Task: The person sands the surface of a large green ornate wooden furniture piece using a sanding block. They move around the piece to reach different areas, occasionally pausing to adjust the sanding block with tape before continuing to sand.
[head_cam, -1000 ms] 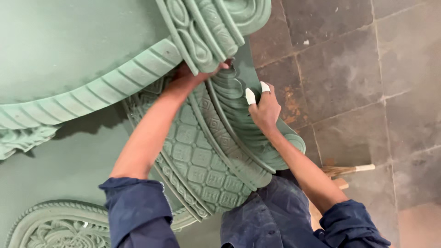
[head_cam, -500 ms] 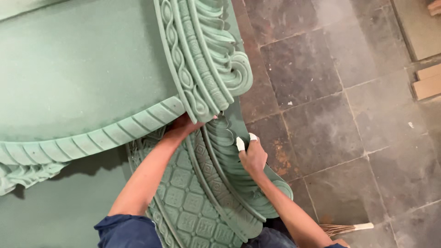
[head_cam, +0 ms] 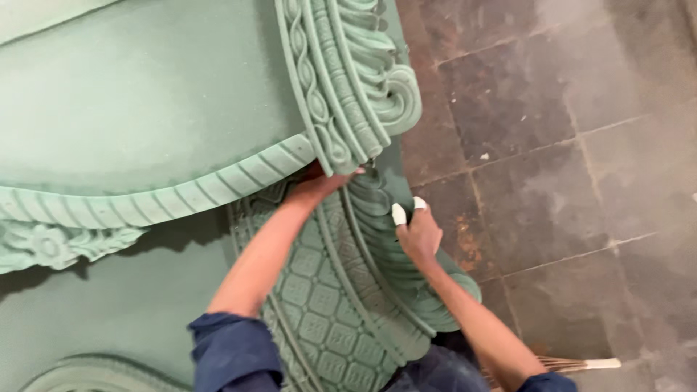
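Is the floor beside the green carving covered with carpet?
No, the floor beside the green carving is bare dark stone tile with visible joints.

I have one view only, from the camera on the person's head, looking steeply down past both forearms to the stone-tiled floor far below on the right. It sits close to the green carved moulding, which fills the left and centre of frame. The left hand and right hand lie near the middle, within arm's reach of the lens.
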